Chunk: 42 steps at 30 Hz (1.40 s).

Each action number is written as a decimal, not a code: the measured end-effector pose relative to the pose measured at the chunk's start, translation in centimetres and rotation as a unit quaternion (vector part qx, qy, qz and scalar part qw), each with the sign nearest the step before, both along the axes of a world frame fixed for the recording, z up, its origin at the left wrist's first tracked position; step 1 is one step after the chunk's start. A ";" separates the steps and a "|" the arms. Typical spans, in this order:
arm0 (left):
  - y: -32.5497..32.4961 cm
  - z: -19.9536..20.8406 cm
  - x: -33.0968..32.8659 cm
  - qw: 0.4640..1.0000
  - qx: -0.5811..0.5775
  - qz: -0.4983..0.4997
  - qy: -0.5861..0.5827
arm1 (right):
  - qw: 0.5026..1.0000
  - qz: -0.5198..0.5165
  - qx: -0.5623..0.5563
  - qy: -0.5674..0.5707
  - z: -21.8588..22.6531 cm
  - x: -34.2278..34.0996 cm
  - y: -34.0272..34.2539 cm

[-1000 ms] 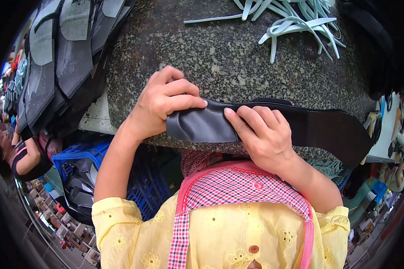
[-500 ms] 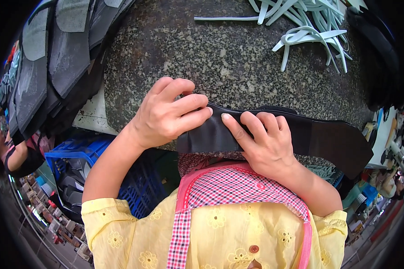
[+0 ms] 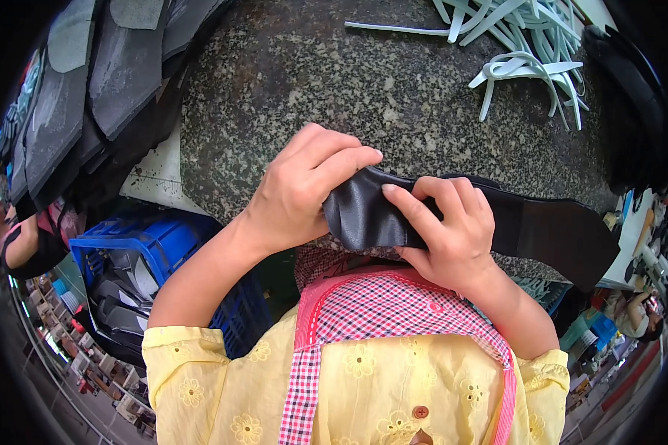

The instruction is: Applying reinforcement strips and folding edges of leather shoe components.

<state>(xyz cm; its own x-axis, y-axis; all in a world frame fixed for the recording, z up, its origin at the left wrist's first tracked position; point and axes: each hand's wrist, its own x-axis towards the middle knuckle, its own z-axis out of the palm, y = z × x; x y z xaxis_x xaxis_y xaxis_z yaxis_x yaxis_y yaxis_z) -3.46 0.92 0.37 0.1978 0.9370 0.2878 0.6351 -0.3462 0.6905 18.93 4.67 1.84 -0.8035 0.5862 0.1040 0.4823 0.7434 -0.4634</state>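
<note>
A long black leather-like piece [image 3: 553, 233], wider at its right end, spans the near edge of the speckled stone slab [image 3: 297, 81]. My left hand [image 3: 300, 189] pinches its left end along the upper edge, and the material there bulges and creases. Thumb below and fingers on top, my right hand [image 3: 453, 233] grips the middle of the same piece. Part of a second dark layer shows behind its upper edge. The left hand's thumb is hidden behind its fingers.
Pale blue-green strips [image 3: 531, 44] lie in a tangle at the far right. Overlapping dark grey flat pieces [image 3: 122, 81] are piled at the far left. Below them stands a blue plastic crate [image 3: 119, 242] holding dark pieces. More black material [image 3: 627, 111] hangs at the right edge.
My left hand has moved right and a little up, bending the left end of the black piece, which now bulges. My right hand keeps its hold, its thumb now showing below.
</note>
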 end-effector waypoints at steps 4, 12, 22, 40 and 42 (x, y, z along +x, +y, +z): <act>0.0 -0.3 0.0 1.000 -0.010 -0.022 -0.009 | 0.988 -0.045 -0.060 0.137 -0.9 0.6 1.1; -0.6 -0.5 1.9 0.995 0.047 0.074 0.047 | 0.992 0.003 0.023 0.121 -0.9 0.8 0.4; -0.3 0.4 -2.2 0.961 0.121 -0.125 0.213 | 0.999 0.017 0.034 -0.004 0.2 0.3 0.0; -2.9 -1.1 -0.5 0.989 0.080 0.009 0.120 | 0.978 0.133 -0.017 -0.162 1.5 -2.2 1.7; -3.1 -1.1 -0.2 0.996 0.059 0.047 0.055 | 0.981 0.130 0.008 -0.144 1.5 -2.8 1.4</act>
<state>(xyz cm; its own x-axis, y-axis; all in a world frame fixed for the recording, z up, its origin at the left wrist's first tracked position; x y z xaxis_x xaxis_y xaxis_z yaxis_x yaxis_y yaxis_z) -3.64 -2.18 -0.75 0.1471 0.9139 0.3783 0.7385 -0.3559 0.5727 16.12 6.11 3.35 -0.9233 0.3571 -0.1413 0.3840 0.8647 -0.3238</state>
